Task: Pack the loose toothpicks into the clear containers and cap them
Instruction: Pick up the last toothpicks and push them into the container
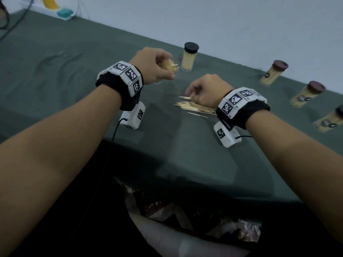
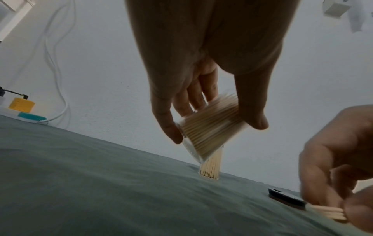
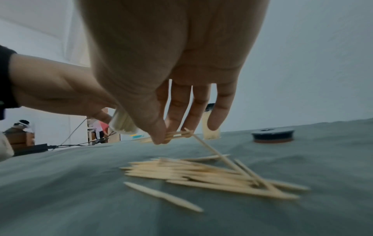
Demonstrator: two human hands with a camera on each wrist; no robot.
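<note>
A: Loose pale wooden toothpicks [image 3: 212, 177] are found in a flat heap on the grey-green cloth-covered table [image 1: 74, 89], directly beneath the right hand [image 1: 207, 89]. One toothpick is propped slantwise from the heap up to the fingers.

B: How is the right hand set?

A: A small bundle of toothpicks [image 3: 175, 135] is pinched between thumb and fingertips, just above the heap.

B: And the left hand [image 1: 154, 65]?

A: Its fingers and thumb are curled round a clear cylindrical plastic container [image 2: 210, 131], uncapped, well filled with toothpicks and held tilted above the table, with the open end turned toward the right hand.

B: Where is a cap located?

A: A dark round loose cap [image 3: 272, 135] is seen lying flat on the cloth beyond the heap.

B: Other containers?

A: An upright capped container full of toothpicks [image 1: 189, 56] is placed just behind the left hand. Three more capped containers [image 1: 272, 73] are lined up along the far right edge. A yellow-and-teal object [image 1: 57, 8] is located at the far left corner beside the pale wall [image 1: 222, 25].
</note>
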